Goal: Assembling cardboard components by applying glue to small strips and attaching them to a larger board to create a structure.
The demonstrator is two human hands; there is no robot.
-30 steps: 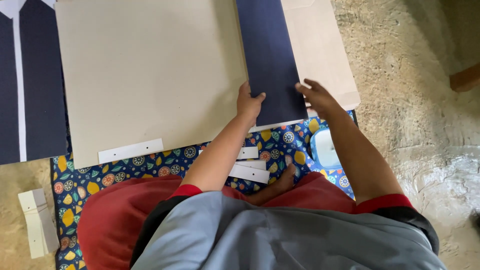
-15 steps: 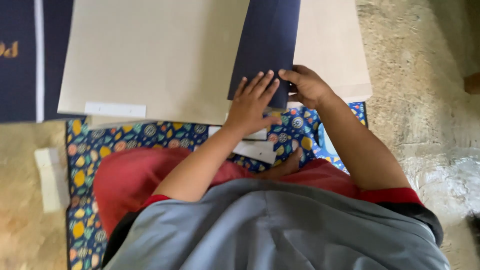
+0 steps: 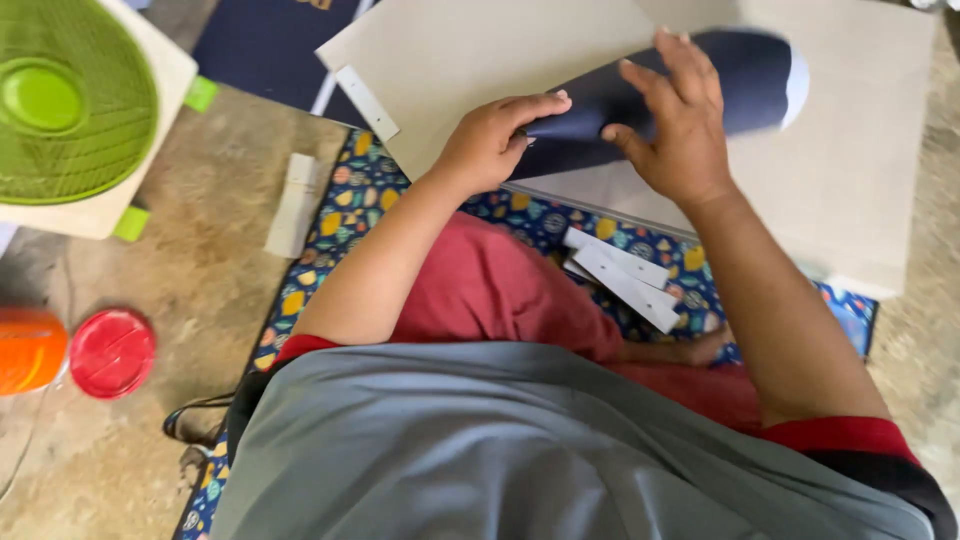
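Note:
A dark navy sheet (image 3: 640, 95) lies curled into a loose roll on large beige boards (image 3: 480, 60). My left hand (image 3: 495, 140) grips the near end of the roll, thumb and fingers pinching its edge. My right hand (image 3: 680, 120) rests on top of the roll with fingers spread, pressing it down. The far end of the roll is blurred. I sit with red-clad legs on a patterned blue mat (image 3: 350, 200).
Several white paper strips (image 3: 625, 275) lie on the mat by my knee; another white strip (image 3: 292, 205) lies at the mat's left edge. A green fan (image 3: 70, 100) stands at upper left. An orange container (image 3: 28, 350) and red lid (image 3: 112, 352) sit on the floor.
The view has swung left and turned. The navy sheet, flat on the board before, is now curled into a roll under both hands. My left hand went from flat on it to gripping its edge.

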